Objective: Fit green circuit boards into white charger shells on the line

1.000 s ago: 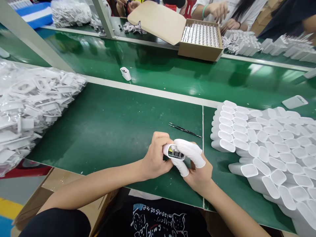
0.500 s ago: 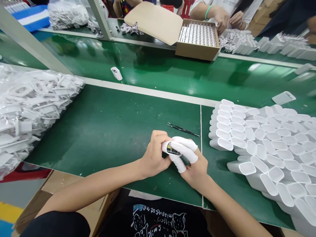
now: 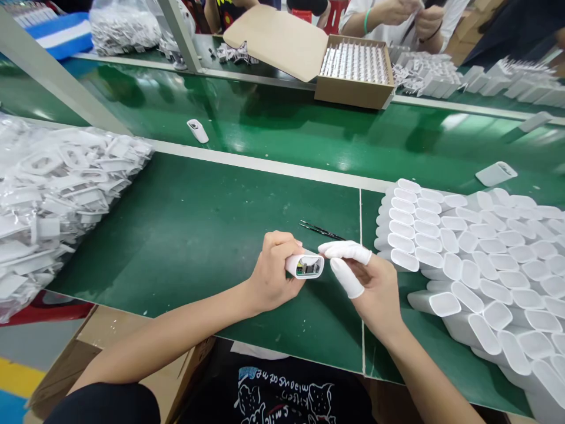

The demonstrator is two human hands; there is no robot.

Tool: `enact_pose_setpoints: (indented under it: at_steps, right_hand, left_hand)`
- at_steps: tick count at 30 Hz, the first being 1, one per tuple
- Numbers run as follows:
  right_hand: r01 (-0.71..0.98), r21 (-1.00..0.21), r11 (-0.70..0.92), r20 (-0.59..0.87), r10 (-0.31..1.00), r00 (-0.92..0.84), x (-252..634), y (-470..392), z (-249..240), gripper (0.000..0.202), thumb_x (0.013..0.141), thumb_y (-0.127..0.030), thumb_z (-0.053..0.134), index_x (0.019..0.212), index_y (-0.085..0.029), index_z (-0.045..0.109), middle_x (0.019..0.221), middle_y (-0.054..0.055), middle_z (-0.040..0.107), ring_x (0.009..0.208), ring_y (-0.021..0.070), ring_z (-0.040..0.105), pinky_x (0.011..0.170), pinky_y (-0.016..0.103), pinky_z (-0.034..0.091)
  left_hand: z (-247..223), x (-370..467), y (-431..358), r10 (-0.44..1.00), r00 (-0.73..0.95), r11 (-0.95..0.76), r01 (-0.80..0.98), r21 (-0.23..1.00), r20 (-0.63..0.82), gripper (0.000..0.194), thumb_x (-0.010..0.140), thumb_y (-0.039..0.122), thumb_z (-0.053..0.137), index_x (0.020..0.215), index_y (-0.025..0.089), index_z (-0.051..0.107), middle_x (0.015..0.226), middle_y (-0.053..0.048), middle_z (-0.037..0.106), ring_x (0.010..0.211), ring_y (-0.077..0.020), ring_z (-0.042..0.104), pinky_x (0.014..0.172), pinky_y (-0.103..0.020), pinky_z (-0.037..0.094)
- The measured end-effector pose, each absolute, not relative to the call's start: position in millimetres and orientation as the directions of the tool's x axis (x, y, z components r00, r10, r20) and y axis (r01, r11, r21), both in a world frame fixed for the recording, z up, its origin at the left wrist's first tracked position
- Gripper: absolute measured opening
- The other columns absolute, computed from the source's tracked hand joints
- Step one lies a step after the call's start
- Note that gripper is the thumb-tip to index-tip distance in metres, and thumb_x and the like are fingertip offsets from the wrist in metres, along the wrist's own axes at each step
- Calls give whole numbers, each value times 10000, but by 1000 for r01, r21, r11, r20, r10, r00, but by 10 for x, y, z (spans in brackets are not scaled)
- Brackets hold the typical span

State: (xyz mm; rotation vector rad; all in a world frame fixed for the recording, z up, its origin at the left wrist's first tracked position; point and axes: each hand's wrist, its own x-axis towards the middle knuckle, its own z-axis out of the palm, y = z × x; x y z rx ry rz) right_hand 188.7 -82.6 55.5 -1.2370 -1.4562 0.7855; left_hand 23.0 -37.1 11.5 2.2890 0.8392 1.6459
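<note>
My left hand is wrapped round a white oval plastic housing. Its open end faces right and shows a circuit board with green, yellow and metal parts inside. Just right of that opening is my right hand, with white finger cots on the thumb and fingers. The thumb and fingers stand apart with nothing visible between them, and the fingertips come close to the housing's rim. Behind the hands, black tweezers lie on the green table, their right end hidden by my right fingers.
Many white empty housings stand packed at the right. A bag of white plastic parts fills the left. Single housings lie on the green belt. Across it stand a carton of white parts and a person's hands.
My right hand has drawn off the housing to the right and its fingers have parted, baring the open end. Housings on the belt have shifted left. The person opposite has raised their hands.
</note>
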Motion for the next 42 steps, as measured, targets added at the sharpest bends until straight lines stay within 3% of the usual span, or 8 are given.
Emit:
enact_pose_setpoints:
  at_steps: [4, 10, 16, 26, 35, 42]
  right_hand:
    - [369, -883, 291, 323, 946, 26, 1874, -831, 532, 100, 863, -170, 611, 881, -232, 688, 915, 29, 757, 838, 188, 734, 755, 344, 628]
    - [565, -732, 380, 397, 913, -99, 1931, -807, 540, 152, 870, -130, 560, 869, -220, 682, 865, 24, 753, 768, 169, 720, 698, 312, 601]
    - [662, -649, 375, 340, 921, -189, 1963, -796, 537, 153, 854, -122, 511, 868, -213, 633, 806, 17, 716, 693, 154, 690, 618, 270, 550]
    - [642, -651, 405, 317, 913, -255, 1983, -818, 548, 123, 880, -132, 500, 854, -178, 612, 764, 32, 694, 642, 144, 652, 588, 254, 508]
    - [577, -711, 402, 314, 916, -252, 1973, -802, 573, 138, 868, -151, 528, 754, -196, 592, 710, 6, 671, 611, 117, 619, 564, 225, 484]
    - [553, -744, 375, 271, 926, -263, 1982, -794, 524, 147, 874, -193, 537, 777, -193, 648, 715, 18, 691, 615, 133, 636, 576, 246, 502]
  left_hand:
    - [136, 225, -368, 548, 277, -820, 363, 443, 789, 356, 817, 104, 624, 1109, 212, 450, 934, -41, 489, 820, -178, 526, 622, -296, 522]
    - [168, 217, -376, 555, 432, -832, 310, 461, 711, 410, 761, 64, 581, 1134, 167, 446, 939, -71, 514, 860, -202, 516, 599, -301, 496]
    - [153, 198, -367, 626, 513, -765, 255, 592, 588, 475, 696, 29, 551, 1125, 192, 427, 949, -59, 500, 875, -203, 514, 628, -300, 482]
    - [176, 146, -315, 590, 604, -748, 158, 645, 536, 467, 664, 20, 542, 1085, 178, 412, 933, -44, 472, 842, -173, 486, 618, -259, 442]
    - [231, 122, -298, 502, 648, -799, 94, 593, 573, 423, 710, 39, 540, 1090, 168, 407, 926, -55, 488, 824, -170, 494, 587, -249, 449]
    - [226, 117, -289, 398, 703, -870, 86, 485, 589, 380, 764, 57, 509, 1110, 173, 404, 930, -72, 530, 802, -190, 512, 599, -290, 482]
